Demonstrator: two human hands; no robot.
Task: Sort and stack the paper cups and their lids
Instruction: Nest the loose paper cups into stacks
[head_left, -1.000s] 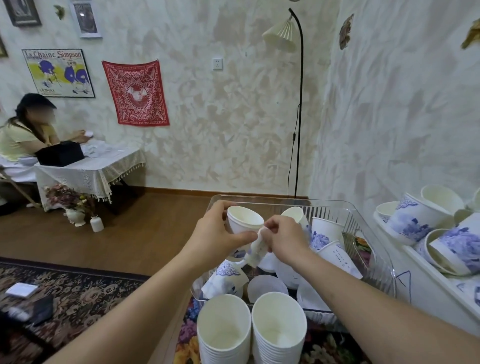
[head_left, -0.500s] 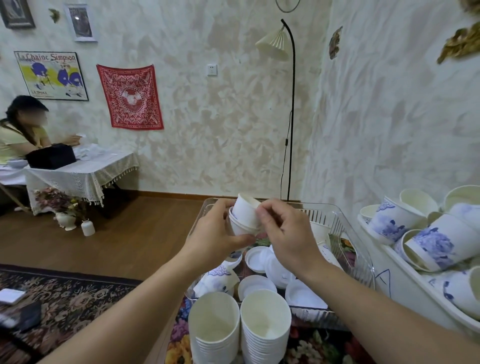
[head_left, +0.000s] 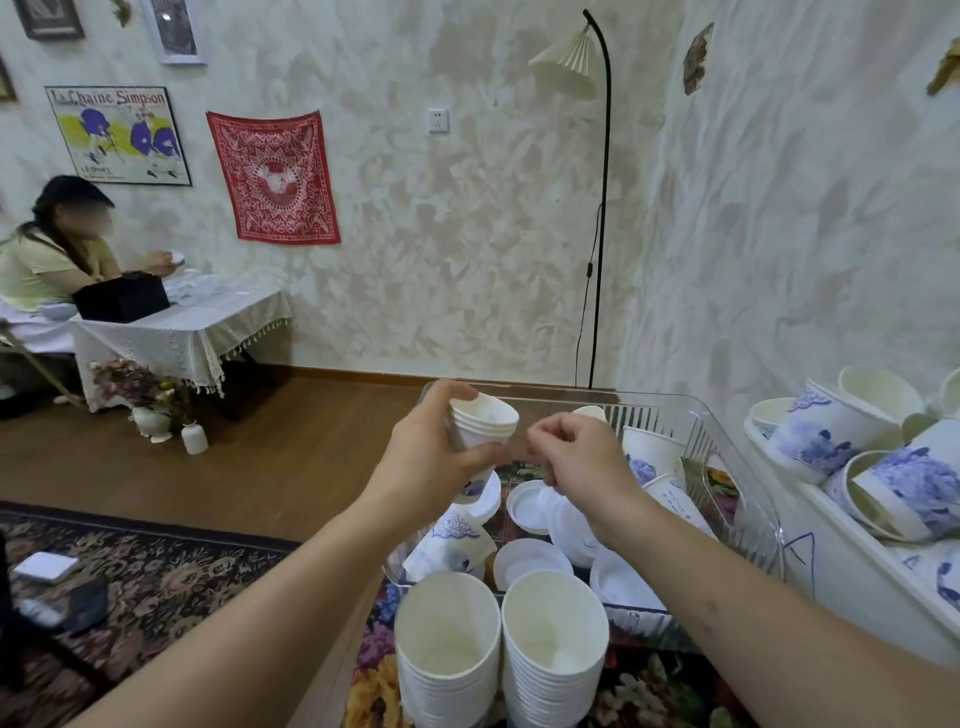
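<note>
Head view: the left hand (head_left: 431, 457) grips a small nested stack of cups (head_left: 483, 423), held tilted above the far left part of a clear plastic bin (head_left: 727, 457), fingers and thumb wrapped round the stack's side. Just right of it the right hand (head_left: 576, 457) hangs over the bin with its fingers curled inward; whether the fingertips pinch anything cannot be told. The two hands are close but not touching.

Inside the bin lie loose white lids (head_left: 527, 506) near its middle, with blue-printed cups (head_left: 652, 452) standing or leaning toward its right side and one printed cup (head_left: 452, 545) lying on its side at the near left. At the bottom centre of the frame, in front of the bin, stand two tall stacks of plain white cups (head_left: 447, 649), side by side and touching. At the right edge, a white tray (head_left: 852, 551) holds larger blue-flowered paper bowls (head_left: 826, 431), jumbled and tipped.

In the upper left, another person (head_left: 57, 249) sits at a cloth-covered desk (head_left: 176, 327).
</note>
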